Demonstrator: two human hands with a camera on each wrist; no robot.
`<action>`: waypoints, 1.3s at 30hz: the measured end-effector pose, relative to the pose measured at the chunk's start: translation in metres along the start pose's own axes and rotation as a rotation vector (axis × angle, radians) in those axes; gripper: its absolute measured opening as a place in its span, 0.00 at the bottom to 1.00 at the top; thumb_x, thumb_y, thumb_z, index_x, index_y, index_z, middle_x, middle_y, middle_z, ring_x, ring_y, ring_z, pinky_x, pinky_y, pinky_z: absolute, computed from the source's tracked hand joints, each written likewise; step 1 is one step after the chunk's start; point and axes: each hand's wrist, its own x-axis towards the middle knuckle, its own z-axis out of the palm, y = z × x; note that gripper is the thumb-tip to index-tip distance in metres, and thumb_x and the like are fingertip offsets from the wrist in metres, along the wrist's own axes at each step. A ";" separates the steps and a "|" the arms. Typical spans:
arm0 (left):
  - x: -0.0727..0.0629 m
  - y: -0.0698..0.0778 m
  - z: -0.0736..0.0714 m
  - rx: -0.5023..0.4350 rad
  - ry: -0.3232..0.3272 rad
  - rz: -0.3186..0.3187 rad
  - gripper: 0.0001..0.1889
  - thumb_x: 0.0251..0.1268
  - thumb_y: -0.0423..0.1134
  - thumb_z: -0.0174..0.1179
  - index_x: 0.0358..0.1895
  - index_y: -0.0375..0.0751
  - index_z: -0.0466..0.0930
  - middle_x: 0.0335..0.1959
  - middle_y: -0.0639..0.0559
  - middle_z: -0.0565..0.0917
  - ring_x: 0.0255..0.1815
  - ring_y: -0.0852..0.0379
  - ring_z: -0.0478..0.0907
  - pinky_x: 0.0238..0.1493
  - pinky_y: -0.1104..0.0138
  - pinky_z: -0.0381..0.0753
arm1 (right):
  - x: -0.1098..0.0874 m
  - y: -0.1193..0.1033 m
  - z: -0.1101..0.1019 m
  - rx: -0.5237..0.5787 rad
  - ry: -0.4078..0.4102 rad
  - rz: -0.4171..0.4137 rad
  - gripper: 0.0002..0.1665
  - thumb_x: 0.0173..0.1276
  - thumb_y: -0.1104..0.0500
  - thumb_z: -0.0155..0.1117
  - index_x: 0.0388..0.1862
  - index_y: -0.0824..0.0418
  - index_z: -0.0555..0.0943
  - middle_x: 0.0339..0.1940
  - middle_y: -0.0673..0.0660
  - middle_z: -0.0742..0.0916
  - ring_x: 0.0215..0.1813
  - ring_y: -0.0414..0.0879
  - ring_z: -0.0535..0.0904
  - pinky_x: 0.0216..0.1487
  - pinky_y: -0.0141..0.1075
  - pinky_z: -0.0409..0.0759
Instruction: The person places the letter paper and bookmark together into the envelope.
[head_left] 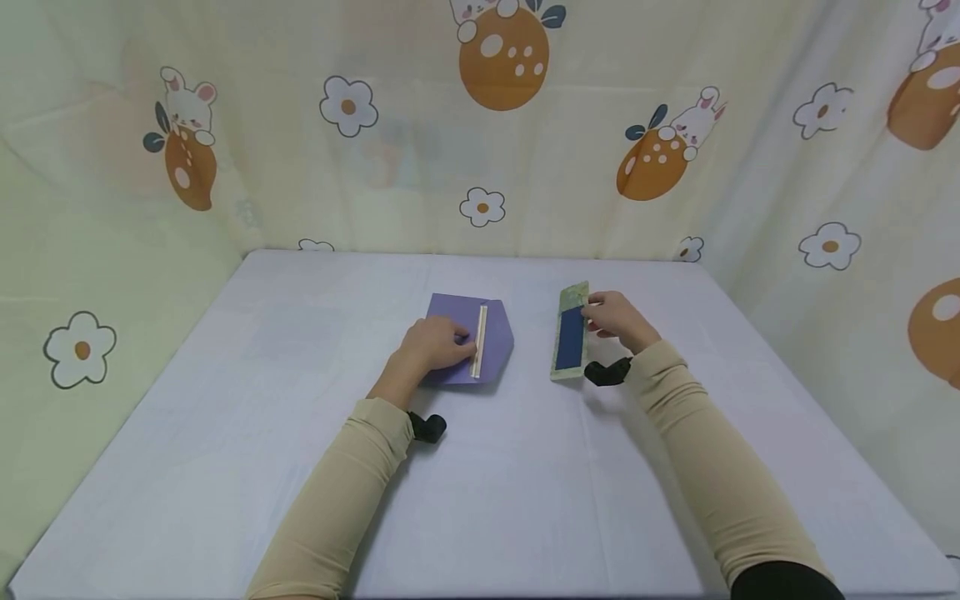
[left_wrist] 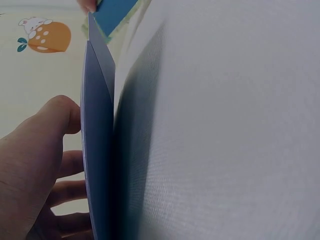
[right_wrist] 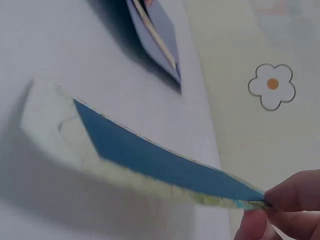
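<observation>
A purple envelope (head_left: 497,342), its flap spread toward the right, has a narrow cream strip (head_left: 478,342) along the fold. My left hand (head_left: 435,343) holds the envelope from above, thumb and fingertips close beside the strip. From the left wrist view the envelope (left_wrist: 99,140) appears nearly edge-on, with a dark shadow beneath it; the fingertips are hidden behind it. My right hand (head_left: 617,320) pinches the edge of a long pale-green patterned paper (head_left: 574,295) with a dark blue panel (head_left: 571,340). This paper (right_wrist: 145,181) bows slightly in the right wrist view, its far end standing away from the fingers.
A white cloth covers the table (head_left: 480,500). Behind and at both sides hangs a cream curtain (head_left: 405,175) printed with flowers and rabbits. Black wrist mounts (head_left: 429,428) stick out under both forearms, close over the cloth.
</observation>
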 end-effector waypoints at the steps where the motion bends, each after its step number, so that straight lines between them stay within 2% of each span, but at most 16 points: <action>1: 0.000 0.000 0.000 -0.004 -0.001 -0.002 0.26 0.58 0.59 0.52 0.59 0.54 0.79 0.58 0.50 0.80 0.60 0.46 0.76 0.55 0.55 0.76 | 0.000 -0.003 0.000 0.029 0.002 -0.006 0.33 0.71 0.58 0.44 0.72 0.71 0.57 0.49 0.63 0.81 0.35 0.38 0.77 0.44 0.36 0.79; 3: -0.001 0.000 0.000 -0.009 -0.005 -0.006 0.27 0.58 0.59 0.52 0.59 0.55 0.79 0.59 0.51 0.80 0.61 0.46 0.76 0.55 0.55 0.76 | 0.000 -0.009 0.001 0.090 0.011 -0.020 0.33 0.71 0.59 0.45 0.72 0.70 0.58 0.56 0.66 0.78 0.33 0.35 0.77 0.43 0.34 0.80; 5: -0.001 0.000 -0.001 -0.013 -0.005 -0.009 0.26 0.58 0.59 0.52 0.59 0.55 0.79 0.58 0.51 0.80 0.60 0.46 0.76 0.55 0.55 0.77 | 0.000 -0.015 0.003 0.158 0.026 -0.035 0.31 0.71 0.59 0.46 0.71 0.70 0.60 0.57 0.66 0.77 0.32 0.34 0.77 0.42 0.32 0.80; 8: -0.001 0.000 -0.001 -0.013 -0.002 -0.010 0.26 0.58 0.59 0.52 0.58 0.55 0.79 0.58 0.51 0.81 0.59 0.46 0.77 0.53 0.55 0.77 | 0.002 -0.024 0.007 0.255 0.075 -0.054 0.25 0.71 0.59 0.49 0.63 0.70 0.68 0.46 0.60 0.81 0.29 0.33 0.79 0.36 0.27 0.80; 10: -0.001 -0.001 -0.001 -0.011 0.001 -0.010 0.26 0.58 0.59 0.52 0.58 0.56 0.79 0.57 0.51 0.81 0.58 0.45 0.77 0.53 0.55 0.77 | 0.002 -0.031 0.010 0.325 0.106 -0.072 0.21 0.70 0.60 0.51 0.57 0.71 0.70 0.38 0.55 0.81 0.27 0.33 0.79 0.34 0.26 0.80; 12: 0.000 -0.001 -0.001 -0.004 0.002 -0.009 0.26 0.58 0.59 0.52 0.58 0.56 0.79 0.57 0.51 0.81 0.58 0.45 0.77 0.53 0.55 0.77 | 0.003 -0.037 0.015 0.392 0.132 -0.090 0.20 0.70 0.60 0.52 0.56 0.70 0.70 0.33 0.51 0.81 0.27 0.33 0.80 0.33 0.26 0.81; 17: 0.001 -0.001 -0.001 0.001 0.003 -0.005 0.26 0.58 0.60 0.52 0.58 0.57 0.80 0.57 0.51 0.82 0.58 0.45 0.78 0.53 0.55 0.77 | 0.007 -0.052 0.029 0.484 0.166 -0.147 0.23 0.70 0.61 0.53 0.59 0.71 0.68 0.33 0.51 0.80 0.28 0.35 0.82 0.34 0.26 0.81; 22: 0.001 0.000 -0.001 -0.006 -0.011 -0.006 0.26 0.58 0.60 0.53 0.58 0.56 0.79 0.57 0.52 0.82 0.59 0.46 0.77 0.55 0.55 0.76 | 0.012 -0.062 0.046 0.428 0.160 -0.182 0.31 0.68 0.63 0.55 0.68 0.70 0.64 0.36 0.55 0.81 0.26 0.35 0.80 0.34 0.26 0.81; 28: 0.002 0.001 -0.003 -0.017 -0.026 -0.008 0.26 0.59 0.59 0.52 0.58 0.55 0.79 0.57 0.52 0.82 0.58 0.48 0.78 0.55 0.57 0.76 | 0.019 -0.068 0.061 0.364 0.102 -0.156 0.35 0.67 0.64 0.56 0.71 0.68 0.59 0.39 0.61 0.82 0.24 0.34 0.79 0.32 0.27 0.81; 32: 0.002 0.001 -0.003 -0.017 -0.024 -0.009 0.26 0.60 0.59 0.52 0.58 0.54 0.79 0.57 0.52 0.82 0.57 0.49 0.78 0.55 0.57 0.76 | 0.021 -0.068 0.066 0.310 0.070 -0.118 0.37 0.66 0.65 0.57 0.72 0.67 0.57 0.40 0.62 0.83 0.23 0.34 0.79 0.42 0.37 0.84; 36: 0.001 0.001 -0.003 -0.034 -0.011 -0.011 0.26 0.58 0.59 0.53 0.58 0.54 0.80 0.56 0.52 0.82 0.56 0.47 0.79 0.54 0.57 0.77 | 0.024 -0.066 0.070 0.221 0.049 -0.055 0.37 0.65 0.65 0.57 0.72 0.67 0.58 0.31 0.56 0.83 0.21 0.34 0.79 0.51 0.46 0.81; 39: 0.001 -0.001 0.000 -0.038 0.006 -0.014 0.26 0.57 0.59 0.53 0.57 0.55 0.80 0.55 0.53 0.82 0.55 0.47 0.79 0.52 0.57 0.78 | 0.026 -0.065 0.073 0.149 0.009 -0.029 0.37 0.64 0.65 0.58 0.71 0.69 0.59 0.23 0.50 0.82 0.19 0.33 0.78 0.47 0.41 0.83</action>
